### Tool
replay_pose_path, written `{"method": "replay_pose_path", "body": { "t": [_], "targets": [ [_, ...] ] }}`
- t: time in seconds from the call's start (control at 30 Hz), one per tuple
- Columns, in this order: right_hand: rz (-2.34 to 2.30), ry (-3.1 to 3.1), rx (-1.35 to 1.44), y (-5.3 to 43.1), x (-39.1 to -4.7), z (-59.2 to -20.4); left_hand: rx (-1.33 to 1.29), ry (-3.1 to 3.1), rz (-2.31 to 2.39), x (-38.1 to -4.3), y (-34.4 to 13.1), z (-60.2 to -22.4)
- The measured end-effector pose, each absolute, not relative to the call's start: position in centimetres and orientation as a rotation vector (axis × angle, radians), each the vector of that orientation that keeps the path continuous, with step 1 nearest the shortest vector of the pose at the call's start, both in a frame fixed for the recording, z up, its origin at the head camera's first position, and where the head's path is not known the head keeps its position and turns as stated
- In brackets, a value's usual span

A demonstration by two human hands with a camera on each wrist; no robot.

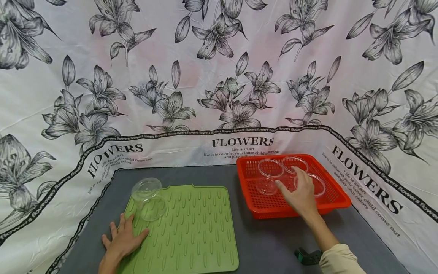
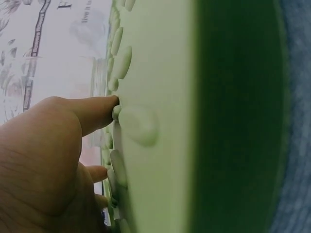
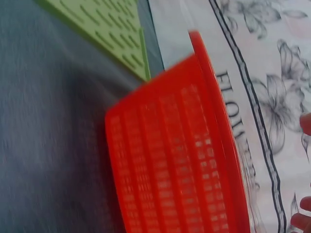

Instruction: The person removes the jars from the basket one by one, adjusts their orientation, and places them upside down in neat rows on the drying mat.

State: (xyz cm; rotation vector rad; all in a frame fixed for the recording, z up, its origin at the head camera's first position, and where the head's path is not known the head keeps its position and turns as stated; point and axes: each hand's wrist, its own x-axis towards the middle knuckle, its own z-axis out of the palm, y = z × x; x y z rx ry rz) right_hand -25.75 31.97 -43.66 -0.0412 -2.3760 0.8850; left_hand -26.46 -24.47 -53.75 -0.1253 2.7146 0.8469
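Hands, head view: two; left hand (image 1: 121, 238) spread wide on the left edge of the green mat (image 1: 191, 236); right hand (image 1: 301, 194) parted between thumb and fingers, above the red basket (image 1: 273, 214).
Clear cups, head view: four; left cup (image 1: 268, 178), rear cup (image 1: 297, 162) and front cup (image 1: 319, 185) in the basket about the right hand, contact cannot be told; mat cup (image 1: 148, 199) at the far left corner, just ahead of the left hand.
Mat and basket: one each, on the grey counter (image 1: 263, 243), basket rightmost.
Left wrist view: thumb touches the mat's ridges.
Right wrist view: fingertips at the right border, clear of the basket wall.
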Motion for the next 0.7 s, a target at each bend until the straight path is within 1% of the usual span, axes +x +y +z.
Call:
{"method": "replay_pose_path", "body": {
  "t": [0.43, 0.7],
  "targets": [
    [0.728, -2.473, -0.234, 37.6, -24.5, -43.6, -0.131, 2.71, 0.864, -26.1, -24.5, -53.6],
    [0.65, -2.571, -0.283, 39.6, -24.5, -44.0, -0.123, 2.725, 0.857, -25.6, -24.2, -53.2]
  ]
}}
